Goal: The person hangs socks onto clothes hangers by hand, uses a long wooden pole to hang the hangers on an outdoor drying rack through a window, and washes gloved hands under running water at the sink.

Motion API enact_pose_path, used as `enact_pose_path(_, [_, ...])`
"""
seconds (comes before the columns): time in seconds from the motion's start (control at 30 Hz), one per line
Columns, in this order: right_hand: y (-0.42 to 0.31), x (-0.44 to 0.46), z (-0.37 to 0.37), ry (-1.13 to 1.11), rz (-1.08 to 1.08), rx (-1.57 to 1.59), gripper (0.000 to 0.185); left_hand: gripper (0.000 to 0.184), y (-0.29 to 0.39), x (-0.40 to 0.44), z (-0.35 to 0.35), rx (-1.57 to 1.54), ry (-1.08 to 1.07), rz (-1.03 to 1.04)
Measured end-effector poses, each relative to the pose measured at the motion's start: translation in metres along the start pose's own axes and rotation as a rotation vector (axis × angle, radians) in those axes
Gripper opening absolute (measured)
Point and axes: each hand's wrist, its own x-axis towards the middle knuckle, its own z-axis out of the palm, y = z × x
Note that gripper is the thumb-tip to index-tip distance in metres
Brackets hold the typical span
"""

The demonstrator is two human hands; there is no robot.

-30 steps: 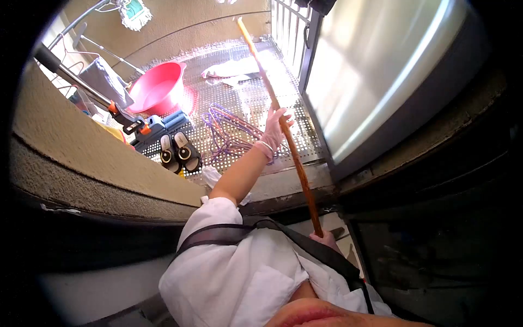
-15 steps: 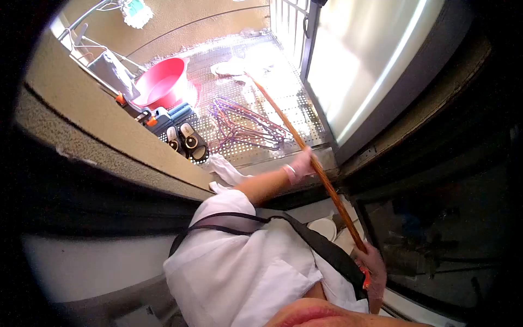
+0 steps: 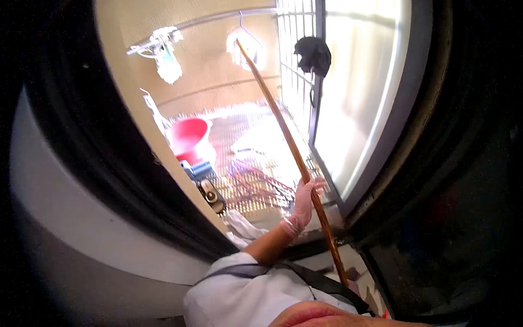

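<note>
A long wooden pole [image 3: 289, 136] runs slantwise from low beside my body up toward the rail. My left hand [image 3: 303, 204], in a thin translucent glove, holds it partway down, with some fingers showing beyond the shaft. My right hand [image 3: 353, 285] is at the lower end, closed around it and mostly hidden behind the apron strap. The raised tip overlaps a bright white patch below a purple hanger [image 3: 242, 20]; whether they touch I cannot tell. Several hangers [image 3: 261, 182] lie on the perforated floor near a glaring white cloth-like shape [image 3: 261, 139].
A red basin [image 3: 188, 134] stands at the left, with a blue object [image 3: 197, 169] and a sandal [image 3: 210, 193] nearby. White cloth [image 3: 242, 224] lies by the sill. At the right are the sliding door [image 3: 359, 92] and a dark hanging item [image 3: 313, 56]. Laundry clips [image 3: 165, 52] hang above.
The pole's far end has risen from the floor to the hanging rail. My left hand has shifted lower in view, my right hand is now mostly hidden, and the view has tilted up.
</note>
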Motion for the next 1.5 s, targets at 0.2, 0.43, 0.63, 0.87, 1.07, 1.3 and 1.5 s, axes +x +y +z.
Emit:
enact_pose_path(0.2, [-0.228,0.095,0.005,-0.141,-0.287,0.627,0.022,0.054,0.044,-0.059,0.005,0.380,0.135,0.501])
enact_pose_path(0.43, [-0.327,0.276,0.090,-0.115,-0.492,0.537,0.024,0.028,-0.018,-0.097,-0.122,0.643,0.105,0.516])
enact_pose_path(0.63, [-0.309,0.422,0.240,-0.220,-0.484,0.526,0.031,0.020,-0.120,-0.133,-0.249,0.611,0.186,0.148])
enact_pose_path(0.87, [-0.314,0.493,0.351,-0.428,-0.445,0.403,0.047,0.022,-0.143,-0.143,-0.279,0.585,0.390,-0.117])
enact_pose_path(1.07, [-0.304,0.488,0.390,-0.487,-0.623,0.007,0.040,0.023,-0.155,-0.128,-0.286,0.594,0.438,-0.190])
enact_pose_path(1.3, [-0.204,0.439,0.327,-0.397,-0.625,0.436,0.026,0.024,-0.171,-0.106,-0.296,0.583,0.285,-0.219])
enact_pose_path(1.5, [-0.009,0.344,0.123,-0.124,-0.390,0.708,0.021,0.026,-0.250,-0.029,-0.209,0.769,-0.066,-0.206])
